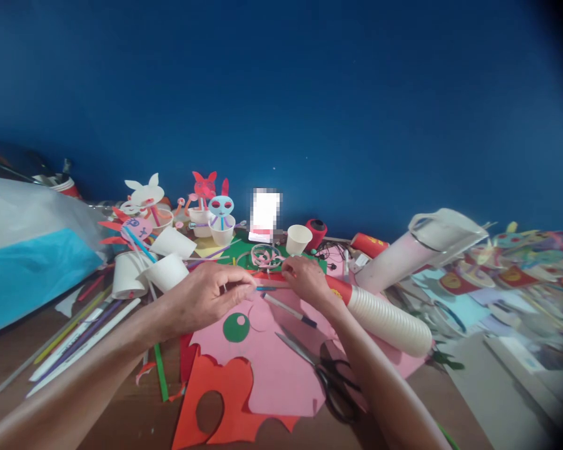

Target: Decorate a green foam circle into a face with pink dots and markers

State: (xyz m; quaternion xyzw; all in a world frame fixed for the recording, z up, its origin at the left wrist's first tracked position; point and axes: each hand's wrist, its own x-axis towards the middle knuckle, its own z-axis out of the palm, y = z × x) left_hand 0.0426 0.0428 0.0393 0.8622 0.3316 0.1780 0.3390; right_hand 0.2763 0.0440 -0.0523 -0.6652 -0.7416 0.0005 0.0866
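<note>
My left hand [211, 292] hovers over the pink paper [281, 375], thumb and forefinger pinched together. Anything between those fingertips is too small to make out. To its right, my right hand [307, 281] has its fingers curled and pressed together beside a clear tape roll [265, 256]; their contents are hidden. Between the hands a small blue strip [265, 289] shows. Below them lie a marker pen [288, 309], a green paper disc [236, 327] with a small pale circle on it, and black-handled scissors [321, 372]. Cut orange paper [234, 387] lies nearest me.
Paper cups [166, 273] and cup figures with paper animal heads [221, 206] stand at the back left. A lit phone [265, 215] leans behind. On the right are a cup stack [389, 319] and a white jug [403, 250]. A blue-and-white bag [32, 262] sits left.
</note>
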